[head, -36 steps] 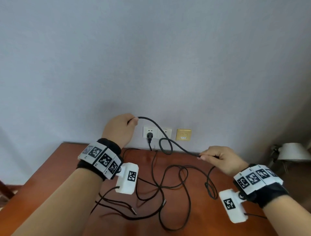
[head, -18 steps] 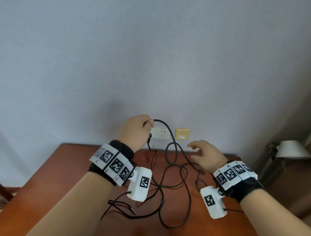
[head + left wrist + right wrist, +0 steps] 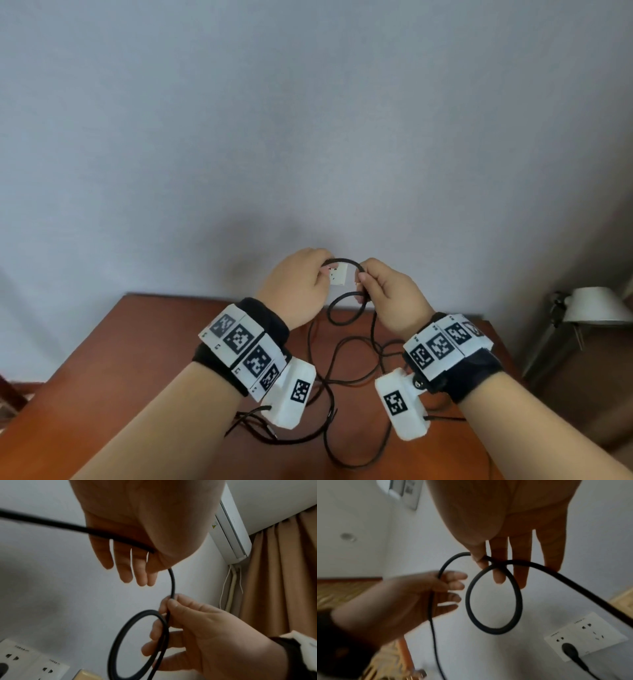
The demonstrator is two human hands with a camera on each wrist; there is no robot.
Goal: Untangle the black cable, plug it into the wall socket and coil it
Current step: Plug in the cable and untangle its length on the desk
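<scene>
The black cable [image 3: 342,261] arcs between my two hands, raised in front of the white wall socket [image 3: 339,277]. My left hand [image 3: 323,270] holds it between thumb and fingers. My right hand [image 3: 361,281] pinches it with thumb and forefinger, and a small loop [image 3: 346,310] hangs below. In the right wrist view the loop [image 3: 493,597] hangs from my right hand's pinch, and the cable's plug [image 3: 570,649] sits in the socket [image 3: 590,635]. The rest of the cable [image 3: 346,377] lies tangled on the wooden table [image 3: 137,359].
A white lamp [image 3: 596,305] stands to the right of the table. A yellow wall plate [image 3: 85,674] is next to the socket. An air conditioner [image 3: 229,527] and a brown curtain [image 3: 283,574] show in the left wrist view.
My right hand, which had let go of the cable, rose to the left and pinched it again close to my left hand. A small loop now hangs between them. My left hand shifted right.
</scene>
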